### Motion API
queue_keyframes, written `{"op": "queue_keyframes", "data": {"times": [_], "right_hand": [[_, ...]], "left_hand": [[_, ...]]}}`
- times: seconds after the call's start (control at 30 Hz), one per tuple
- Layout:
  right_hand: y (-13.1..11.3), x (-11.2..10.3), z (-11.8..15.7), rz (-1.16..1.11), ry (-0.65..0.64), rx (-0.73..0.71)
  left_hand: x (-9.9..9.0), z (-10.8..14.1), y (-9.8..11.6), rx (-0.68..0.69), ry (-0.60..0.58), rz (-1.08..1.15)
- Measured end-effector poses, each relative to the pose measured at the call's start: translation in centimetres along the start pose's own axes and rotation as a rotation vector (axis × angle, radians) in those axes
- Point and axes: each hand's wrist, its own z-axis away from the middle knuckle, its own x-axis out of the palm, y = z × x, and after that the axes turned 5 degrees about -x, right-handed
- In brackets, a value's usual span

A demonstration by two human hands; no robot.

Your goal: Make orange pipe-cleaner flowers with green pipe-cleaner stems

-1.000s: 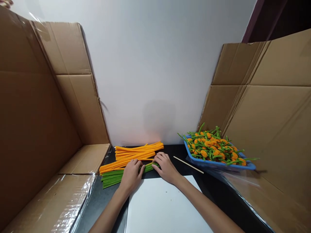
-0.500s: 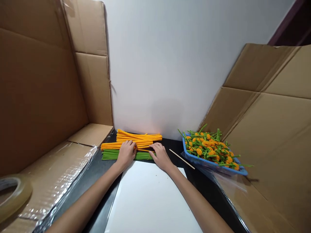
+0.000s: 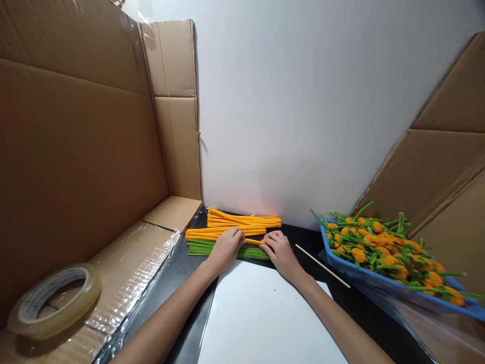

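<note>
An orange pipe cleaner (image 3: 254, 241) runs straight between my two hands. My left hand (image 3: 226, 247) pinches its left end, with the fingers curled together. At the other end the fingertips of my right hand (image 3: 281, 249) close on it. Right behind the hands lies a bundle of orange pipe cleaners (image 3: 200, 233). Beneath and beside my left hand is a bundle of green pipe cleaners (image 3: 200, 247), partly covered by the hands. A second orange bundle (image 3: 244, 221) rests farther back near the wall.
A white board (image 3: 265, 313) lies under my forearms. Right of it are a thin wooden stick (image 3: 323, 266) and a blue basket (image 3: 364, 275) full of orange-and-green pipe-cleaner flowers. At left, a roll of clear tape (image 3: 93, 290) lies on cardboard. Cardboard panels (image 3: 178, 146) stand on both sides.
The view has turned left, so everything appears farther right and the whole tape roll shows. The orange pipe cleaner between my hands now shows more plainly, apart from the orange bundle.
</note>
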Motion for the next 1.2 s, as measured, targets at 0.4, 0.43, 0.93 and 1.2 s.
{"op": "queue_keyframes", "data": {"times": [0.4, 0.43, 0.93, 1.2], "right_hand": [[0.1, -0.2, 0.1, -0.105, 0.104, 0.057], [0.3, -0.2, 0.0, -0.137, 0.111, 0.068], [4.3, -0.8, 0.4, -0.827, 0.375, 0.571], [2.5, -2.4, 1.6, -0.323, 0.0, 0.223]], "left_hand": [[-0.3, -0.1, -0.7, -0.062, 0.03, 0.096], [-0.3, -0.1, -0.9, -0.086, 0.032, 0.09], [-4.8, 0.2, -10.1, -0.137, -0.037, 0.091], [-5.0, 0.3, -8.6, 0.053, 0.038, -0.082]]}}
